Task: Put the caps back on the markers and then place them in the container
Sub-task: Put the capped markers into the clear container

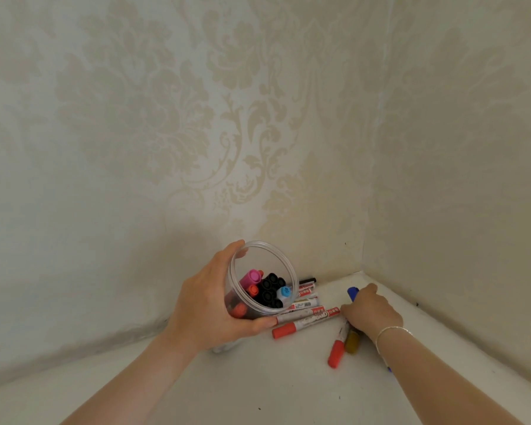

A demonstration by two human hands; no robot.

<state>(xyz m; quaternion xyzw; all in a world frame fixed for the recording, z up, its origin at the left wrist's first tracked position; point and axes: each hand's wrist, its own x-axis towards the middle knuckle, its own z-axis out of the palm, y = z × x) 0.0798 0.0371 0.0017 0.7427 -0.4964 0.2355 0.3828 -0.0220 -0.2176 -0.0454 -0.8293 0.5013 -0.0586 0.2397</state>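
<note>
Markers still to be stowed are seen lying on the white table (258,378) just right of the clear plastic container (262,279), the red-capped marker (304,323) nearest it with its long axis running left to right, cap end toward the container. The container, tilted with its mouth toward the viewer and already loaded with capped markers, is gripped round its wall by the left hand (210,305). The right hand (370,309), the nearer to the loose markers, is curled over a blue-capped marker (353,292), though a firm pinch cannot be confirmed.
</note>
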